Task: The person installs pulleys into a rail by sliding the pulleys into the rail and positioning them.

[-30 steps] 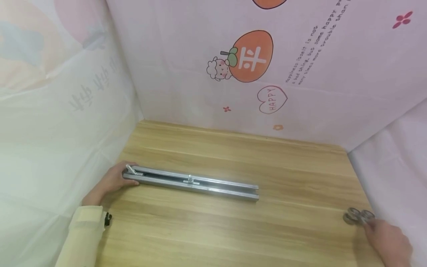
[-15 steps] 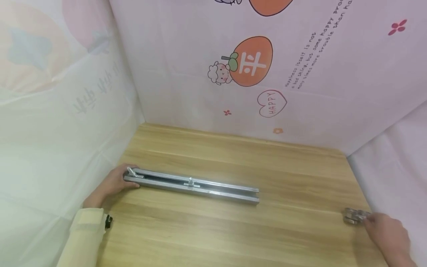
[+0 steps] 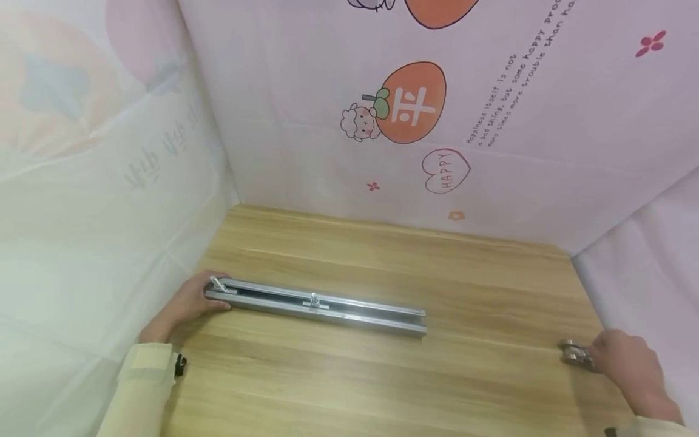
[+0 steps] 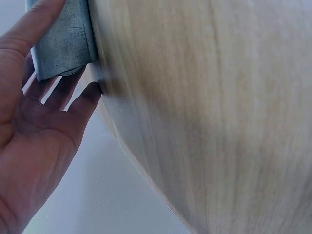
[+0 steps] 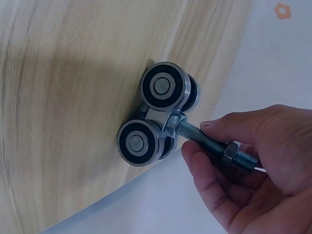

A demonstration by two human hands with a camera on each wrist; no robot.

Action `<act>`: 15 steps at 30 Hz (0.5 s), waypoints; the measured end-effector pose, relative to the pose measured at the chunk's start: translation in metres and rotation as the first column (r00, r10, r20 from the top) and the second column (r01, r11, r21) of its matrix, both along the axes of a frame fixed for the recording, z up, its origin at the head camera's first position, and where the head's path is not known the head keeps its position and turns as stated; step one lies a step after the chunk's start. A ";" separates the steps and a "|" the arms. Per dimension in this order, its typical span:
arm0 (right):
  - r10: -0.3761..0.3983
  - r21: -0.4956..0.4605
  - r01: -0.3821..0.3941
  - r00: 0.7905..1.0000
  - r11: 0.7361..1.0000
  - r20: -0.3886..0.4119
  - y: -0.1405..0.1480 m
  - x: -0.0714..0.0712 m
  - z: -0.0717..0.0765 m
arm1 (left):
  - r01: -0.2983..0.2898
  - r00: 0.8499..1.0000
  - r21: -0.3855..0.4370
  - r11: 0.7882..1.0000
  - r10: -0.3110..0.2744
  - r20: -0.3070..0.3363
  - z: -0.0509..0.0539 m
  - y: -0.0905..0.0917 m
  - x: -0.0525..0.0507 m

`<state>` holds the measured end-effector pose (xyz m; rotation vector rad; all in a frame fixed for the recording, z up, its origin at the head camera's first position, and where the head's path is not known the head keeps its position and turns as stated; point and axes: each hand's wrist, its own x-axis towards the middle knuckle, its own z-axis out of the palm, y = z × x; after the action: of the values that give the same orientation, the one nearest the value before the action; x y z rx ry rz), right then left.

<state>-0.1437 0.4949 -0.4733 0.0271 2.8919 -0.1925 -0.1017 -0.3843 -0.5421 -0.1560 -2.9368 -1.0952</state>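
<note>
A long C-shaped metal rail [image 3: 371, 322] lies on the wooden table, its slot facing up. Two small bolts stand in the slot, one bolt [image 3: 315, 300] near the middle and a tilted bolt [image 3: 218, 283] at the left end. My left hand [image 3: 191, 298] grips that left end, thumb on the near side; the left wrist view shows the rail's end [image 4: 63, 46] between thumb and fingers. At the table's right side, my right hand [image 3: 628, 367] holds a wheeled hanger roller [image 5: 158, 117], pinching its threaded stem [image 5: 207, 140], which carries a nut. Several wheels face away from the hand.
The wooden tabletop [image 3: 338, 382] extends between both hands. A printed cloth wall [image 3: 306, 152] rises at the back, with white cloth [image 3: 109, 243] along the left and more cloth [image 3: 650, 267] on the right.
The roller has turned in my right hand, its wheels going from facing up to sideways, and the hand has shifted slightly up and left. My left hand keeps its grip on the still rail.
</note>
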 end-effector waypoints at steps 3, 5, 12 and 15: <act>0.009 0.004 -0.009 1.000 1.000 0.000 0.000 -0.002 0.001 | -0.003 1.000 0.002 1.000 0.003 -0.004 0.002 0.002 0.001; 0.020 0.004 -0.020 1.000 1.000 0.015 0.002 -0.003 0.000 | 0.000 1.000 0.000 1.000 0.000 -0.012 0.002 0.003 0.000; 0.105 -0.018 -0.104 0.994 0.994 0.033 0.006 -0.008 0.001 | -0.001 1.000 0.001 1.000 0.001 -0.016 0.001 0.003 0.000; 0.151 -0.017 -0.151 0.989 0.988 0.005 0.007 -0.008 0.002 | 0.000 1.000 0.002 1.000 0.000 -0.008 0.001 0.002 0.001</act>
<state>-0.1516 0.5018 -0.4714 -0.1931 2.8706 -0.1877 -0.1012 -0.3819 -0.5410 -0.1602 -2.9291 -1.0948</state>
